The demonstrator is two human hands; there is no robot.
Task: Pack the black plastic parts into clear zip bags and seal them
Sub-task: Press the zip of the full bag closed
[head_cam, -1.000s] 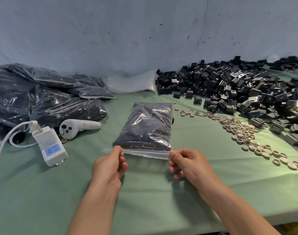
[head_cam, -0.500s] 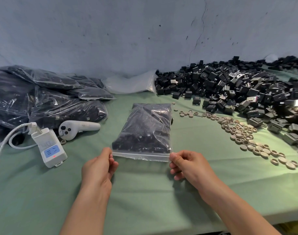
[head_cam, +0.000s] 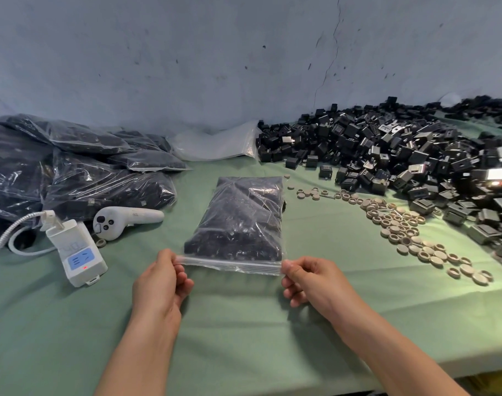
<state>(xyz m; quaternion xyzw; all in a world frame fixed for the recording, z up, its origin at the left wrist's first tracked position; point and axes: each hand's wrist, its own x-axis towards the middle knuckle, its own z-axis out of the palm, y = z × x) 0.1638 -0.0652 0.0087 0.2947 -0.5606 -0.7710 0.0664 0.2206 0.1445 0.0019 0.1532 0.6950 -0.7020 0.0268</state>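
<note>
Both hands, left hand (head_cam: 161,278) and right hand (head_cam: 309,281), are pinching the filled zip bag (head_cam: 238,221) by its strip's ends; sealing is likely calling for pressing along it.

Small packing workshop, hand labour at a single bench: a table draped in green cloth (head_cam: 244,332) stands against a bare, scuffed blue-grey wall (head_cam: 186,67) split by a long crack (head_cam: 334,52). A bulk heap of loose black plastic parts (head_cam: 401,155) covers the right side, with beige rings and caps (head_cam: 401,227) strewn in front of it. Filled zip bags (head_cam: 72,172) are stacked at left, and empty clear bags (head_cam: 215,144) lie against the wall. A white handheld unit (head_cam: 78,252) with a lit blue display, possibly a power bank, lies on the cloth. At centre, a left hand (head_cam: 158,281) and right hand (head_cam: 312,284) pinch the zip edge of another full bag (head_cam: 241,221).
</note>
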